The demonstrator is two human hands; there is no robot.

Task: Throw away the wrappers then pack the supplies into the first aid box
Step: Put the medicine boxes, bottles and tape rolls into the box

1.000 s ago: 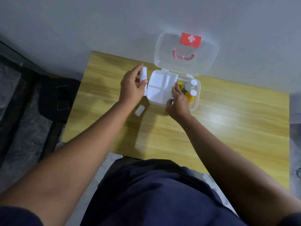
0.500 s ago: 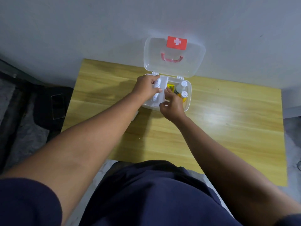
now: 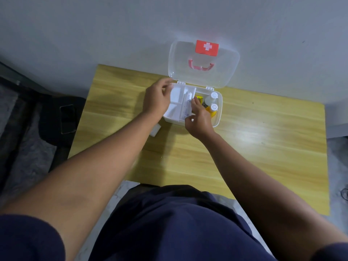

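The clear first aid box (image 3: 219,112) stands open at the back of the wooden table (image 3: 263,151), its lid (image 3: 177,59) with the red cross leaning on the wall. A white divided tray (image 3: 174,110) fills its left part. A white bandage roll (image 3: 187,103) lies in the tray's long slot. My left hand (image 3: 156,99) hovers over the tray's left edge, fingers loose and holding nothing. My right hand (image 3: 198,120) pinches the roll's near end. Two white-capped bottles (image 3: 213,101) and a yellow pack (image 3: 199,99) sit in the box's right part.
A small white packet (image 3: 156,130) lies on the table just left of the box, half under my left forearm. A phone (image 3: 67,118) rests on a dark bag on the floor to the left. The wall is right behind the box.
My left hand carried the white roll from beside the box into the tray slot and let go of it. My right hand shifted from the tray's edge onto the roll.
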